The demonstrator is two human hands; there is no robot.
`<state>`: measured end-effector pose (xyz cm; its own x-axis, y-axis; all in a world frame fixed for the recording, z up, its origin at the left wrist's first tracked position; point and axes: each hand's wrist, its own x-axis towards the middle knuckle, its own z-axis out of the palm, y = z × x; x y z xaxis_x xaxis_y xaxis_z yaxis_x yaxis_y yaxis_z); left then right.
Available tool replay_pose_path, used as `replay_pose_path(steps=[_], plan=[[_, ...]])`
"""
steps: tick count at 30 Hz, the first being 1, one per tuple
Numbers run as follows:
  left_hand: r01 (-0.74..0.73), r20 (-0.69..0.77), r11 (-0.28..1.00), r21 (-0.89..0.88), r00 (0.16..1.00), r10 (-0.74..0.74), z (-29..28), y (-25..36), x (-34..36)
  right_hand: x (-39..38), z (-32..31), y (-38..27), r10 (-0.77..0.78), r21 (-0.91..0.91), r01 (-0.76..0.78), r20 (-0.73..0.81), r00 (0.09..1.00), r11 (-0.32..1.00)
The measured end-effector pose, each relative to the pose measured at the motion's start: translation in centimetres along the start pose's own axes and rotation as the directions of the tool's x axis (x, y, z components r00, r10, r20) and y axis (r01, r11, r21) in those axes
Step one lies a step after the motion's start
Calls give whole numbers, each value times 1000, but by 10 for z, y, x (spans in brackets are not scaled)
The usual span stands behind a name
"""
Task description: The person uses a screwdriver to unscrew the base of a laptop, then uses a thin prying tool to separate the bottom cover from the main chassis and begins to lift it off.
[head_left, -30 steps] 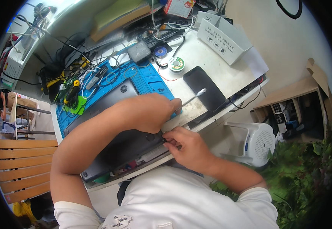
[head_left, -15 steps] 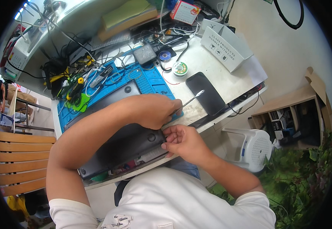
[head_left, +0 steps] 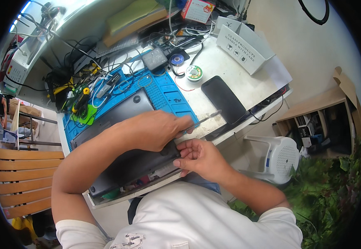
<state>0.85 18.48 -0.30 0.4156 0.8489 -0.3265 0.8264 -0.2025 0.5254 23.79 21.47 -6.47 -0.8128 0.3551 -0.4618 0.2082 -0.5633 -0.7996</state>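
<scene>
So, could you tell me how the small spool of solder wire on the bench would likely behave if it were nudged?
The spool of solder wire lies flat on its flange on the white benchtop, so it would probably slide, not roll. It looks compact, likely heavy for its size. Tipped on edge, it could roll.

Black phone (head_left: 223, 98) face down right of centre; green solder spool (head_left: 194, 73) above it. White cardboard box (head_left: 241, 43) upper right. Screwdrivers (head_left: 81, 101), perhaps pliers too, upper left. White plastic stool (head_left: 280, 158) lower right. Wooden slat bench (head_left: 20, 178) left edge.
</scene>
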Motion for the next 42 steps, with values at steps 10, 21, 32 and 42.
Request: replay_pose_path(steps=[10,21,32,42], plan=[[21,-64,981,-190,997,-33,-2,-15,-1,0,1,0,13,1,-13,24,1000,1000],[-158,-323,568,-807,924,-202,-37,-51,9,-5,4,4,4,43,-4,2,1000,999],[-60,-301,596,-801,900,-315,-18,-56,-22,-6,3,2,11,36,-11,3,1000,999],[211,-607,804,-556,557,-566,-35,-71,-150,-14,-1,6,0,62,0,7,1000,998]])
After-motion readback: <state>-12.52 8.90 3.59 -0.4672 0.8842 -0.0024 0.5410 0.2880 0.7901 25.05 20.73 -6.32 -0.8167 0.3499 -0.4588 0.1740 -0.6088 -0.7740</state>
